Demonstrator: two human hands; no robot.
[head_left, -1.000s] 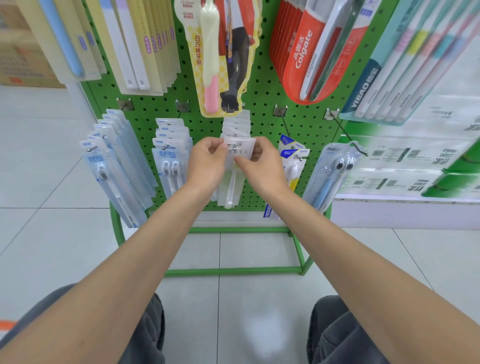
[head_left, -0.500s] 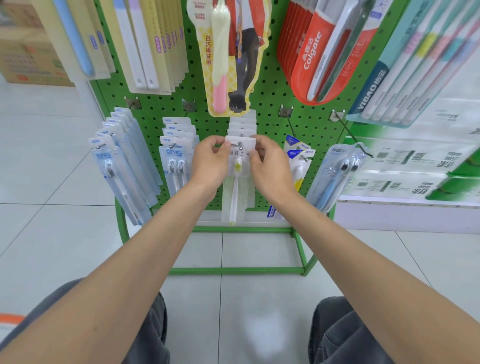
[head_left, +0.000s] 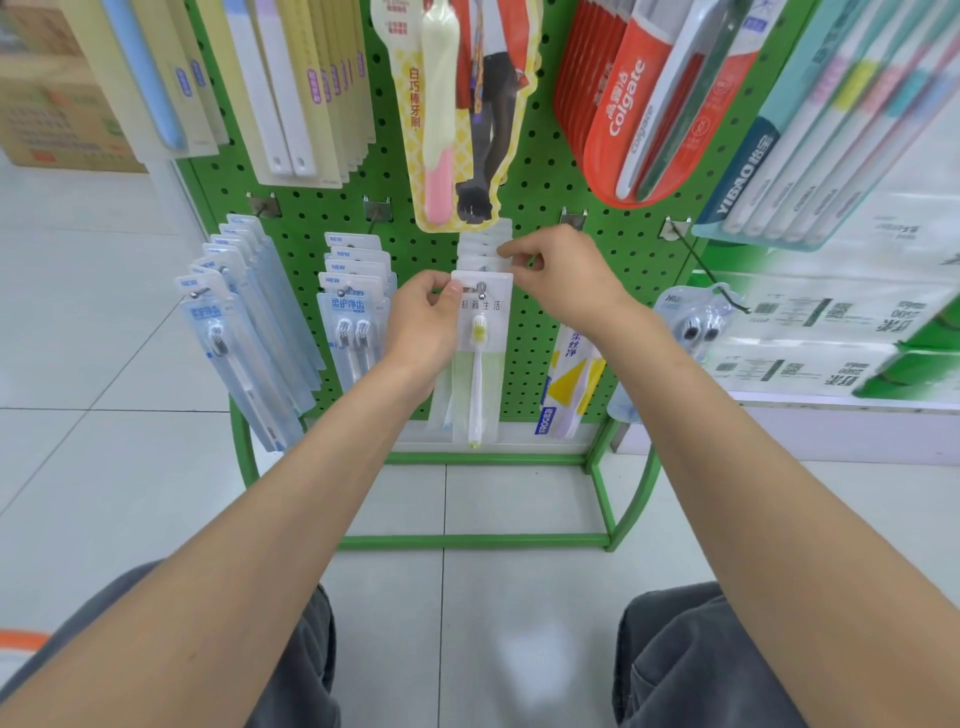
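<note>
We are pinching the front toothbrush pack (head_left: 482, 358) with our left hand (head_left: 423, 325). Our right hand (head_left: 566, 278) is pinching the next pack (head_left: 480, 248) behind it.

Green pegboard (head_left: 639, 260), dotted all over with dark holes, on a green frame (head_left: 467, 540). The front toothbrush pack (head_left: 483, 332) is white with grey lettering, its brush white with yellow-green bristles; the rear packs (head_left: 483, 244) are white too. Colgate packs (head_left: 623, 114): red, white lettering. Left-hand packs (head_left: 244, 332): pale blue, clear fronts. Upper packs (head_left: 311, 104): pale yellow. The cartoon pack (head_left: 441, 104) is yellow-patterned, its brush cream fading to pink. Floor (head_left: 104, 467): pale grey tiles, darker grout lines, one orange stripe (head_left: 21, 636). Trousers (head_left: 701, 665): dark grey
</note>
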